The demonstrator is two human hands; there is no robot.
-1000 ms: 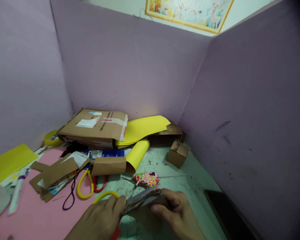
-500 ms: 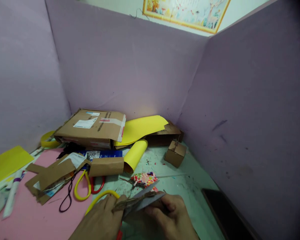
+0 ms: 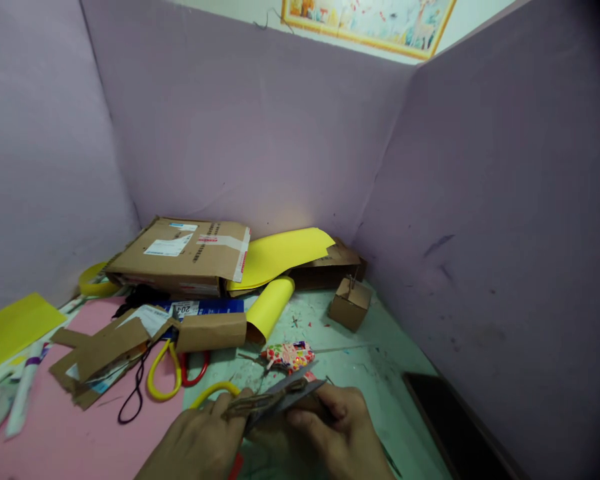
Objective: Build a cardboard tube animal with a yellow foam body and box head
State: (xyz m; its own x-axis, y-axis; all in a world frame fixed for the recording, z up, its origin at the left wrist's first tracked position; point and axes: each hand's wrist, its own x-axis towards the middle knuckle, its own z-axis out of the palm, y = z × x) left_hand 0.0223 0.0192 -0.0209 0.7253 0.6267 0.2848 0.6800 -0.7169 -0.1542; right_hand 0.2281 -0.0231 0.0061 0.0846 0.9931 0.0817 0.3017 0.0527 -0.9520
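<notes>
My left hand (image 3: pixel 197 433) is closed around scissors whose yellow handle loop (image 3: pixel 215 390) and red handle (image 3: pixel 236 465) show beside it. The open scissor blades (image 3: pixel 280 403) point up and to the right. A bundle of brown strands (image 3: pixel 265 401), perhaps twine or thin stems, runs between the blades from my left fingers towards the right hand. My right hand (image 3: pixel 343 427) pinches the far end near the blade tips; its fingertips are partly hidden. Just beyond lies a flower-patterned glue gun (image 3: pixel 290 357).
A small cardboard box (image 3: pixel 350 307) stands at the right, before a dark flat object (image 3: pixel 447 420). Rolled yellow paper (image 3: pixel 273 310), a cardboard tube (image 3: pixel 211 333), a large cardboard package (image 3: pixel 183 250) and cardboard scraps (image 3: pixel 113 350) lie behind. Second scissors (image 3: pixel 165 383) rest on pink paper (image 3: pixel 75 427).
The view has shifted slightly. Both hands stay close together at the blades, and the gap between the blades looks a little narrower. Less of the yellow handle loop shows.
</notes>
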